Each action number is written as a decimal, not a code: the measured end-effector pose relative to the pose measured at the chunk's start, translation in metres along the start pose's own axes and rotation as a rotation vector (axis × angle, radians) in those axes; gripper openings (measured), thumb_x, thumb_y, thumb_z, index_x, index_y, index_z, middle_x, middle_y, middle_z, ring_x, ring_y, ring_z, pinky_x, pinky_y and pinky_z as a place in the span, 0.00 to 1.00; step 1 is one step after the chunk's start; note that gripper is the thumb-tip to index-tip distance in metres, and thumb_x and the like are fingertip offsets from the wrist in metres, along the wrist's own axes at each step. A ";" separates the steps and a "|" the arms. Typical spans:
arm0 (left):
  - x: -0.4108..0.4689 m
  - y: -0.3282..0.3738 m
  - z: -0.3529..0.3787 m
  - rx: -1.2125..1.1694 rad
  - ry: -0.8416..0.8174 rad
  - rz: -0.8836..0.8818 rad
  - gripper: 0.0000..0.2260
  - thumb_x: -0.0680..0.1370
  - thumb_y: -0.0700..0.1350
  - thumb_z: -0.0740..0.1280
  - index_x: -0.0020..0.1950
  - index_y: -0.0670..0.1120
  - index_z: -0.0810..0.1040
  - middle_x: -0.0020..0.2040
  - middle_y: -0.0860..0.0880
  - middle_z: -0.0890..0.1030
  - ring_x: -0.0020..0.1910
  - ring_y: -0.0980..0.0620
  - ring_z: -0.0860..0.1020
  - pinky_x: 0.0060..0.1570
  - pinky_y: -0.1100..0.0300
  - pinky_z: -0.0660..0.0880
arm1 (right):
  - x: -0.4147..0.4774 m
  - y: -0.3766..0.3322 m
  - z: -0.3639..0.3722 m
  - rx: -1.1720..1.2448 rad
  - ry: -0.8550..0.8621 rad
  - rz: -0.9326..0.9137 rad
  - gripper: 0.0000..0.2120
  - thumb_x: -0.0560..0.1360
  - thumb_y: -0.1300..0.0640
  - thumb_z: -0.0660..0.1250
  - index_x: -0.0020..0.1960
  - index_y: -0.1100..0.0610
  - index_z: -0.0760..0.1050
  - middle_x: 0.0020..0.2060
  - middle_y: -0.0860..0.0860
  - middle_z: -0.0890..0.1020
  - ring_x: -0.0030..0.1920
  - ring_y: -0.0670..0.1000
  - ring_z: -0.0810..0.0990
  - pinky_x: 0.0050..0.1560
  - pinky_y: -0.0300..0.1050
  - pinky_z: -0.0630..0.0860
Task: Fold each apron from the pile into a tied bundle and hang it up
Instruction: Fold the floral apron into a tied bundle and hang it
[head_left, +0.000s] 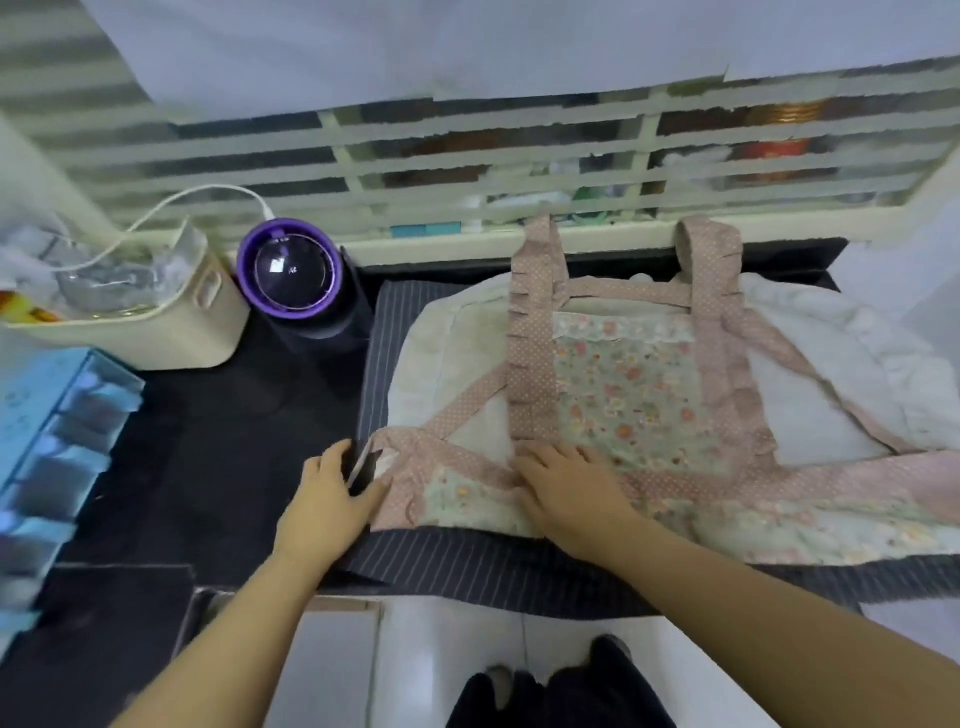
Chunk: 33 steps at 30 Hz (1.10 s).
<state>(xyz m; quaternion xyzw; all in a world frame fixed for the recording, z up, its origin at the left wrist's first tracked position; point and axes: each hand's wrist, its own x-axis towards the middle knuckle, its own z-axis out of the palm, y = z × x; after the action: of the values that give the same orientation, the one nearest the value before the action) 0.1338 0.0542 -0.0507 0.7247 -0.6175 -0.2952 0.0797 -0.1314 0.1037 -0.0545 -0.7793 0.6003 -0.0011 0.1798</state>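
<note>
Head view, the only one supplied. The floral apron (623, 395) lies flat, bib away from the person, at about 2 o'clock from frame centre. It sits on top of the pile, over a white apron (831, 364) and a pinstriped cloth (467, 561), on the dark desk (218, 415). The right hand (566, 483) lies flat, fingers extended, pressing the waistband. The left hand (337, 488), at 9 o'clock from it, is curled round a dark fold at the pile's left edge, apparently the pinstriped cloth rather than the top apron. Risks, as judged: a fold started from that grip may drag the lower layer along and disturb the stack. The pink shoulder straps (706, 249) reach past the far desk edge at 12 o'clock and could catch there. The pinstriped cloth overhangs the near edge, so a pull towards 6 o'clock may slide the pile off. The purple-rimmed appliance (285, 270) stands just beside the pile at 10 o'clock and could be knocked. Writing: none legible — a small white mark on the appliance's dome cannot be read.
</note>
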 end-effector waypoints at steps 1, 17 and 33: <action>0.001 -0.006 -0.002 -0.071 -0.042 -0.049 0.32 0.73 0.56 0.70 0.73 0.47 0.64 0.63 0.46 0.74 0.55 0.46 0.78 0.55 0.50 0.76 | 0.008 -0.006 -0.001 0.033 -0.013 -0.018 0.25 0.80 0.43 0.44 0.71 0.50 0.65 0.72 0.48 0.65 0.70 0.53 0.64 0.68 0.50 0.58; 0.038 0.002 -0.074 -1.288 0.321 -0.294 0.09 0.78 0.37 0.62 0.50 0.49 0.78 0.37 0.50 0.77 0.35 0.57 0.76 0.40 0.61 0.77 | 0.058 -0.059 0.003 0.560 -0.148 0.184 0.13 0.76 0.48 0.66 0.54 0.56 0.72 0.44 0.49 0.75 0.39 0.42 0.72 0.33 0.28 0.66; 0.003 -0.026 -0.070 0.049 0.291 0.129 0.14 0.74 0.46 0.68 0.60 0.49 0.76 0.62 0.47 0.70 0.63 0.43 0.68 0.65 0.50 0.64 | 0.075 -0.066 0.010 0.416 0.004 0.171 0.16 0.80 0.53 0.62 0.35 0.51 0.64 0.30 0.48 0.71 0.34 0.50 0.71 0.29 0.35 0.60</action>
<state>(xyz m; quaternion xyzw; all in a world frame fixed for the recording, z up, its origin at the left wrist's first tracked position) 0.1925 0.0397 -0.0073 0.7202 -0.6519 -0.1662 0.1694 -0.0468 0.0507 -0.0614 -0.6716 0.6514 -0.1110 0.3350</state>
